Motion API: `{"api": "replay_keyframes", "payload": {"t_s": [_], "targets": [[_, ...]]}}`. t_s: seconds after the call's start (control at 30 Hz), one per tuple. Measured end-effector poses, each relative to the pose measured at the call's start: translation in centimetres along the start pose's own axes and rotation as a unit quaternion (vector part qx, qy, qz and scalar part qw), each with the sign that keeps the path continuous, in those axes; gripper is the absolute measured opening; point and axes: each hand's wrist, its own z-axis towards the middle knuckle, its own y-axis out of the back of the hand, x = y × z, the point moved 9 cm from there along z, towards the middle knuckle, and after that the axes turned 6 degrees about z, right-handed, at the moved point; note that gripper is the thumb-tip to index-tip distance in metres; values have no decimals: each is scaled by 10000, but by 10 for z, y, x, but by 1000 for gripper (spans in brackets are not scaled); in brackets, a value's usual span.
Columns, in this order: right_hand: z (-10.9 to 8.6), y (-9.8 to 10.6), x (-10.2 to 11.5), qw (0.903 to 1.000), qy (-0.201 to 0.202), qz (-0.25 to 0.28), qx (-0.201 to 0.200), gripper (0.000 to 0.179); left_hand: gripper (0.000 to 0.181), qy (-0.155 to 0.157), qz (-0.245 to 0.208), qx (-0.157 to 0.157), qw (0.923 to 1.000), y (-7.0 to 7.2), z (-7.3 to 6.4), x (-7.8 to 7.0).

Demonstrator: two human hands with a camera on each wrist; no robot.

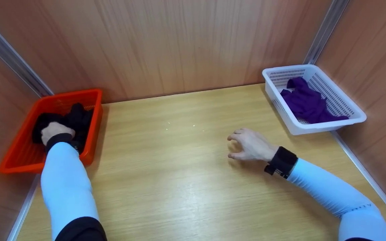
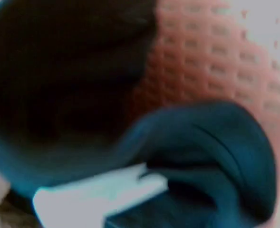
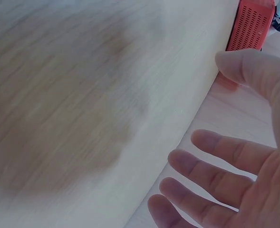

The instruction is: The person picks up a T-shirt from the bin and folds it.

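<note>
At the left, my left hand (image 1: 55, 131) reaches down into an orange plastic basket (image 1: 94, 134) and grips black cloth (image 1: 78, 118); the fingertips are buried in the fabric. Close up in the left wrist view, dark cloth (image 2: 63, 71) fills much of the picture, blurred, with a white tag (image 2: 97, 197) sticking out. My right hand (image 1: 251, 145) hovers over the table with its fingers apart and loosely bent, holding nothing. The right wrist view shows the same hand (image 3: 254, 175), thumb well away from the fingers.
A white plastic basket (image 1: 333, 126) with purple cloth (image 1: 305, 100) inside stands at the back right. Wooden panels (image 1: 193, 43) close off the back and both sides of the table (image 1: 166, 174). A few tiny pale specks lie near the table's middle.
</note>
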Motion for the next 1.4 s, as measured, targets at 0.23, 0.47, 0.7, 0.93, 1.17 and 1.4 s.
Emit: {"api": "replay_keyframes", "payload": {"t_s": [0.23,0.47,0.7,0.93,1.17,1.4], "targets": [[5,4,2,10000,-38,-20,-19,62,26,124,-1227,-1264,9843,29,16,1],[9,2,7,9999,92,-59,10,63,12,-202,-1478,-2151,9651,60,16,-38],[10,1,8,9999,133,-33,23,62,19,-585,-1657,-2676,9474,82,0,-80],[10,0,10,9997,213,-98,-2,62,17,-967,-1712,-3000,9334,95,-11,-116],[13,-2,14,9996,275,-67,2,62,21,-1464,-1898,-3338,9116,111,-29,-151],[15,-6,14,9992,285,-228,161,59,16,-2336,-1974,-3818,8722,115,-59,-193]]}}
